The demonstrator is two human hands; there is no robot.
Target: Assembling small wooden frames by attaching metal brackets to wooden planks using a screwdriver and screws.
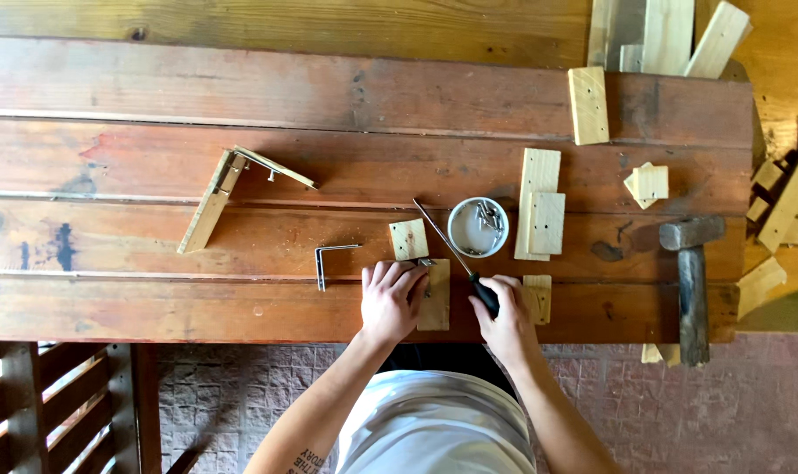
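Observation:
My left hand (390,298) presses down on a narrow upright wooden piece (435,298) near the bench's front edge, fingers over a small metal bracket (425,262) at its top. My right hand (504,314) grips the black handle of a screwdriver (456,253), whose thin shaft slants up and to the left. A small square wood block (408,239) lies just above my left hand. Beside my right hand lies another small block (538,297).
A round tin of screws (478,227) sits by two stacked boards (539,206). An L-shaped metal bracket (327,259) lies left of my hand. A joined angled wood piece (228,193) is farther left. A hammer (692,285) rests at right, with scrap wood (780,211) beyond.

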